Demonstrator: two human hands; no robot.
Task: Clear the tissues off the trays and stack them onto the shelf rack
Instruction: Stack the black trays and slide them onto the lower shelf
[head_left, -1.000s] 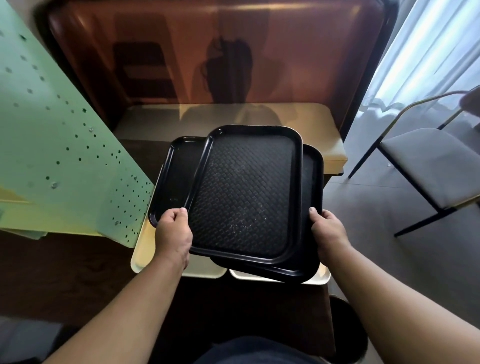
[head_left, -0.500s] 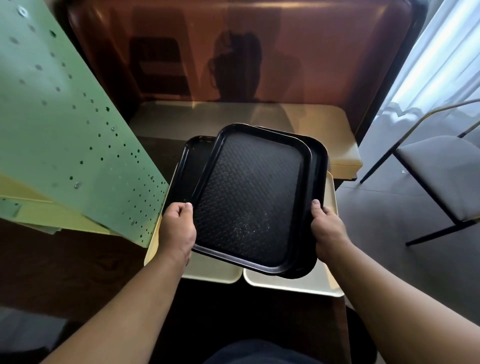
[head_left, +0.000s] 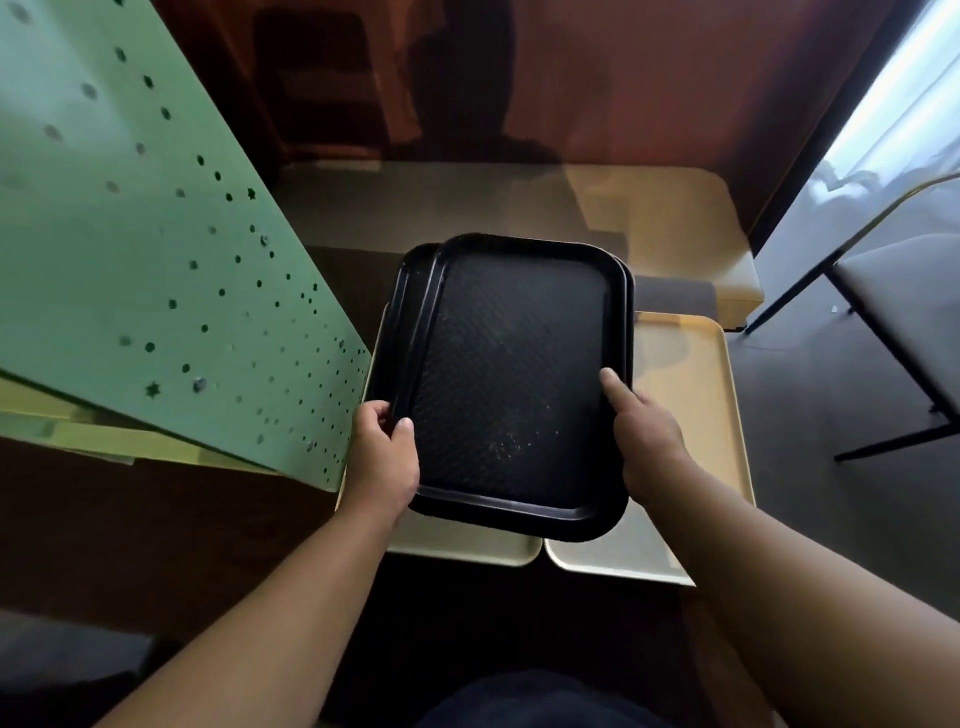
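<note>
My left hand (head_left: 383, 457) and right hand (head_left: 644, 441) each grasp a side rim of the stacked black trays (head_left: 514, 374), held over two cream trays (head_left: 691, 415) on the dark tabletop (head_left: 156, 519), beside the green perforated panel (head_left: 130, 260).

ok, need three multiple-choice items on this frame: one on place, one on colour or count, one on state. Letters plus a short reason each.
1. Where does the green perforated panel stand relative to the black trays?
A. to their left
B. to their right
C. on top of them

2. What colour are the trays lying under the black ones?
A. red
B. pale yellow
C. blue

3. How are the black trays held?
A. left hand only
B. lying untouched
C. both hands grip the side rims

Answers:
1 A: the panel fills the left of the view.
2 B: pale yellow surfaces show below and to the right.
3 C: the left hand and the right hand each clasp a rim.
</note>
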